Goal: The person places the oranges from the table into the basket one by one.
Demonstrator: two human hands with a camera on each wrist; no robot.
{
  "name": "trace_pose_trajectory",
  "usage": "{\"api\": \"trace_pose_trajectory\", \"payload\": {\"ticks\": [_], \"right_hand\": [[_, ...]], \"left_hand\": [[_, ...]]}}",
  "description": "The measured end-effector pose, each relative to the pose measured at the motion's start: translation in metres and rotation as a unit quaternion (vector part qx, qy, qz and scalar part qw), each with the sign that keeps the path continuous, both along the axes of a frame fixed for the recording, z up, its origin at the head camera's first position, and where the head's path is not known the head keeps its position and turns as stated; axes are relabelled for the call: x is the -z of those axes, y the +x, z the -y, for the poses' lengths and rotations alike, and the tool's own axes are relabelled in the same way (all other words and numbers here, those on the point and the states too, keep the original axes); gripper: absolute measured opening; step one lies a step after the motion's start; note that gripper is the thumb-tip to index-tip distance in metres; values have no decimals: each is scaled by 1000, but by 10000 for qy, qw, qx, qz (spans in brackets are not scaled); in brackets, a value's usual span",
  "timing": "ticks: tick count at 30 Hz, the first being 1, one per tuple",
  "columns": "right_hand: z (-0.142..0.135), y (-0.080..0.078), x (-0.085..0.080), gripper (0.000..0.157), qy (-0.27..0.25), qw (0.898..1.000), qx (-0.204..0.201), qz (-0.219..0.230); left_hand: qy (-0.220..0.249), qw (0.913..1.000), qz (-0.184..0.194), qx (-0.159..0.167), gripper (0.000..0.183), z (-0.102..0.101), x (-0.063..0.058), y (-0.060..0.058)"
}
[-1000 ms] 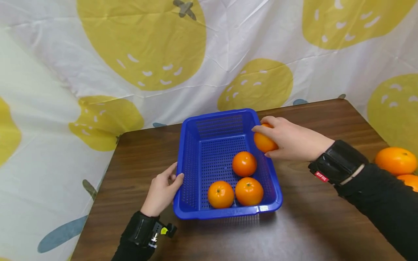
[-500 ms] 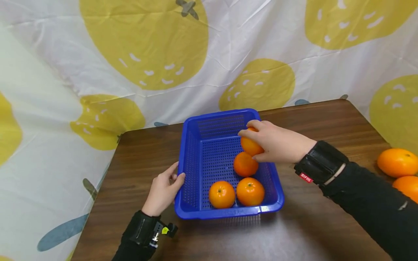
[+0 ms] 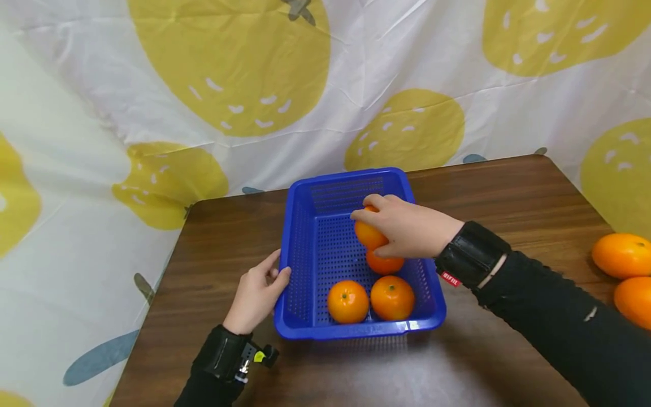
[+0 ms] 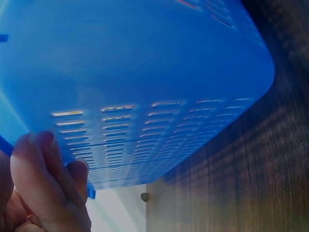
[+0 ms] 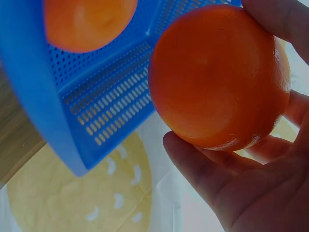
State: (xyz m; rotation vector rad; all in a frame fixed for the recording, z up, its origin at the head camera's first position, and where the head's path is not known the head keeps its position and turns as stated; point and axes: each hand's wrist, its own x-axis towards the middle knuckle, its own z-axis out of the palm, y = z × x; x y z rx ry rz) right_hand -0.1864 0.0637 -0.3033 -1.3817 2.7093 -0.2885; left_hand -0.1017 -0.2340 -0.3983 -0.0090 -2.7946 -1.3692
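A blue perforated plastic basket (image 3: 300, 186) stands on the wooden table, with three oranges in its right and near part. One orange (image 3: 348, 302) lies near the front, a second orange (image 3: 392, 298) right of it, and a third orange (image 3: 385, 263) behind, partly covered. Over the basket my right hand (image 3: 409, 226) grips another orange (image 3: 369, 230); the right wrist view shows thumb and fingers curled round that orange (image 5: 217, 77). My left hand (image 3: 256, 291) pinches the basket's left rim, thumb on top; in the left wrist view its fingers (image 4: 36, 179) lie against the outer wall.
At the table's right side lie two more oranges, a farther orange (image 3: 621, 255) and a nearer orange (image 3: 634, 301). The wooden table (image 3: 229, 232) ends at the back against a white cloth (image 3: 285, 152) printed with yellow fruit.
My right hand has carried its orange leftward, from over the basket's right rim to farther inside, above the third orange. My left hand has kept its hold on the rim.
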Motion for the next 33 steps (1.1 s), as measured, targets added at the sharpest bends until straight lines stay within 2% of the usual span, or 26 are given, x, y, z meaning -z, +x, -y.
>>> {"api": "trace_pose_trajectory", "payload": {"ticks": [17, 28, 33], "right_hand": [[26, -5, 16, 64, 385, 9992, 4, 52], [48, -6, 21, 66, 760, 9970, -126, 22], [53, -6, 24, 67, 899, 9957, -106, 174]], "left_hand": [[166, 9997, 124, 145, 51, -4, -2, 3], [158, 9998, 85, 96, 49, -5, -1, 4], [147, 9998, 107, 79, 49, -6, -1, 4]]}}
